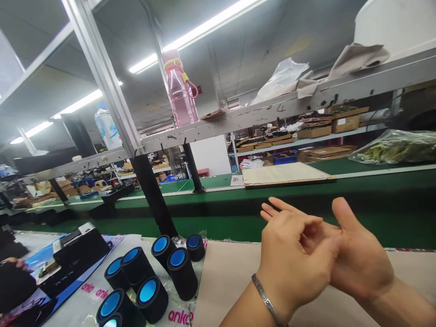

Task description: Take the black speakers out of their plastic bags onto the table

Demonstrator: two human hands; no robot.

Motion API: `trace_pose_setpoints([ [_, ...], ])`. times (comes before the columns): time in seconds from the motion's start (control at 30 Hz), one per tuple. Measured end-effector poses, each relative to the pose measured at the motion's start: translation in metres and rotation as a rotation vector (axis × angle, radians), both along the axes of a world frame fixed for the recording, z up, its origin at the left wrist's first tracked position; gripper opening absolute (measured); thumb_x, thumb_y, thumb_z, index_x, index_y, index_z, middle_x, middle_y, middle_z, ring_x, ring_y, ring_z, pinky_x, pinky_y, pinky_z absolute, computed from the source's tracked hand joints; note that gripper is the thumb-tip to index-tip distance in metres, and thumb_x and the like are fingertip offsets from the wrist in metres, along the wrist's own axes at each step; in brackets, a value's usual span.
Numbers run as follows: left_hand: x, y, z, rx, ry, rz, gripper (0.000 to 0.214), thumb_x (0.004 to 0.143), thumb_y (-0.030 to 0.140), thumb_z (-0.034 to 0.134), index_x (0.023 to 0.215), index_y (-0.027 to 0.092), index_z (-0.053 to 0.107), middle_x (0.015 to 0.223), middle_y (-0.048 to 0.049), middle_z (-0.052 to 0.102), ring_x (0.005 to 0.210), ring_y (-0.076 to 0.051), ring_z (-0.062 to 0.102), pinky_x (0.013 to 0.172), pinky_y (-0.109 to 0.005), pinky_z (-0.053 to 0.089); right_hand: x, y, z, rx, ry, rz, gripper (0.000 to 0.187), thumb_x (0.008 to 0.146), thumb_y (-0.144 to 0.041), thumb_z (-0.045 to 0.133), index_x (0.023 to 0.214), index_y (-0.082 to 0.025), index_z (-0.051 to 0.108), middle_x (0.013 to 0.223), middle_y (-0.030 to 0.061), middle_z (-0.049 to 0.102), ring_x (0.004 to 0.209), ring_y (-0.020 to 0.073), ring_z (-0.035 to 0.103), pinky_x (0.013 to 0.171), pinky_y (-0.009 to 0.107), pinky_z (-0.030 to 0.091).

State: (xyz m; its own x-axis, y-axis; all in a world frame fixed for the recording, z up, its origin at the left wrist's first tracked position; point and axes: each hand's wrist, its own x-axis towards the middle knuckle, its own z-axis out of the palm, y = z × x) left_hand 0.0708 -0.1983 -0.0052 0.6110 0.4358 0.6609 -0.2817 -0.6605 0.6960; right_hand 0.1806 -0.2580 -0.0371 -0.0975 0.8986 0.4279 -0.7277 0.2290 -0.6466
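My two hands meet in front of me above a beige sheet [225, 277]. My left hand [293, 261] wears a metal bracelet, and its fingers curl into the palm of my right hand [363, 256]. The right hand's fingers stretch out to the left behind it and its thumb points up. I see nothing held in either hand. Several black cylinders with blue tops [182, 272] stand to the left of my hands on a printed plastic sheet.
A black boxy device [78, 254] lies at the left. A green conveyor belt [238, 222] runs behind the bench, carrying a flat pale board [286, 175]. A black-wrapped post [153, 195] holds a shelf rail with a pink bottle [180, 91].
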Motion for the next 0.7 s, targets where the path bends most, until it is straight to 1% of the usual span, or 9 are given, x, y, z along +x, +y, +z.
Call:
trace_pose_setpoints([
  [0.07,0.002,-0.001,-0.002,0.031,0.050,0.013,0.026,0.068,0.024,0.074,0.093,0.022,0.070,0.091,-0.0016,0.067,0.087,-0.019,0.061,0.086,-0.036,0.052,0.000,0.001,-0.003,-0.022,-0.003,-0.048,0.084,0.091,-0.084,0.008,0.139,-0.028,0.049,0.140,0.0002,0.011,0.136,0.0185,0.010,0.117,0.034,0.016],
  [0.13,0.003,-0.002,-0.004,0.038,0.083,0.000,0.027,0.066,0.024,0.076,0.093,0.024,0.070,0.093,-0.0005,0.067,0.090,-0.019,0.060,0.089,-0.036,0.052,-0.002,0.001,-0.002,-0.021,-0.040,-0.076,0.089,0.088,-0.086,0.002,0.138,-0.030,0.049,0.139,-0.0004,0.012,0.136,0.0177,0.011,0.117,0.034,0.017],
  [0.23,0.004,-0.003,-0.006,0.072,0.050,-0.008,0.022,0.071,0.024,0.073,0.093,0.025,0.071,0.093,0.0006,0.067,0.089,-0.017,0.061,0.088,-0.033,0.051,-0.005,0.000,0.001,-0.057,-0.043,-0.139,0.095,0.084,-0.089,-0.004,0.135,-0.031,0.051,0.139,-0.0007,0.012,0.136,0.0174,0.010,0.115,0.034,0.020],
  [0.37,0.006,-0.002,-0.012,0.224,-0.045,0.049,0.017,0.081,0.023,0.061,0.095,0.022,0.071,0.092,-0.0009,0.067,0.084,-0.014,0.062,0.082,-0.029,0.051,-0.008,-0.002,0.004,-0.209,0.034,-0.201,0.095,0.083,-0.090,-0.005,0.132,-0.033,0.053,0.138,0.0019,0.017,0.134,0.0174,0.016,0.112,0.036,0.025],
  [0.43,0.007,-0.001,-0.014,0.321,-0.081,0.095,0.018,0.082,0.024,0.059,0.094,0.021,0.071,0.089,-0.0019,0.067,0.082,-0.015,0.061,0.079,-0.029,0.051,-0.009,-0.002,0.005,-0.301,0.093,-0.247,0.093,0.083,-0.089,-0.006,0.132,-0.035,0.053,0.136,0.0031,0.020,0.133,0.0177,0.020,0.111,0.035,0.028],
  [0.53,0.006,0.000,-0.016,0.444,-0.101,0.135,0.017,0.083,0.023,0.056,0.093,0.020,0.070,0.086,-0.0022,0.067,0.080,-0.014,0.061,0.076,-0.029,0.051,-0.013,-0.001,0.010,-0.437,0.176,-0.341,0.089,0.085,-0.089,-0.001,0.129,-0.036,0.055,0.133,0.0046,0.027,0.129,0.0174,0.028,0.107,0.033,0.034],
  [0.7,0.003,0.002,-0.012,0.595,-0.084,0.136,0.018,0.087,0.021,0.051,0.091,0.017,0.068,0.086,-0.0024,0.067,0.078,-0.014,0.060,0.070,-0.028,0.049,-0.020,0.002,0.020,-0.547,0.236,-0.441,0.082,0.089,-0.086,0.006,0.129,-0.034,0.055,0.126,0.0059,0.034,0.122,0.0141,0.037,0.098,0.028,0.043],
])
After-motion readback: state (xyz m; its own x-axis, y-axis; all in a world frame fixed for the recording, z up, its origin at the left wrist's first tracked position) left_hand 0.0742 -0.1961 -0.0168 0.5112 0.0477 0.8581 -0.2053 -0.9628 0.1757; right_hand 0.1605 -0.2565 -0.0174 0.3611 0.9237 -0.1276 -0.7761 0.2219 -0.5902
